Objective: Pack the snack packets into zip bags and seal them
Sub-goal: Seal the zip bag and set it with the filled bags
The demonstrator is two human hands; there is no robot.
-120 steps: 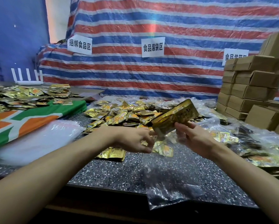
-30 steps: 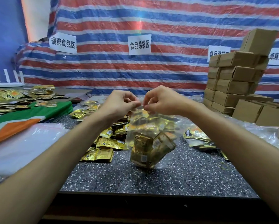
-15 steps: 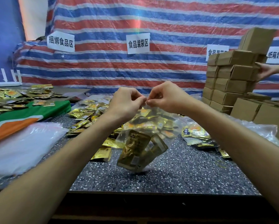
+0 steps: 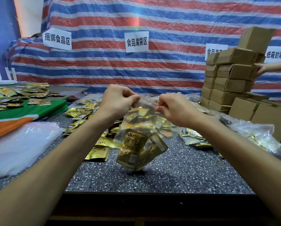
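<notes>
Speckled table [image 4: 177, 173]: my left grip [image 4: 118, 101] and right grip [image 4: 175, 110] pinch the zip bag [image 4: 141, 116] top, gold packets [image 4: 133, 144] inside.

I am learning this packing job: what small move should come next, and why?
Probably slide the left hand and right hand apart along the red strip, pressing it shut: both pinch the bag top, packets hang inside, sealing seems unfinished.
</notes>
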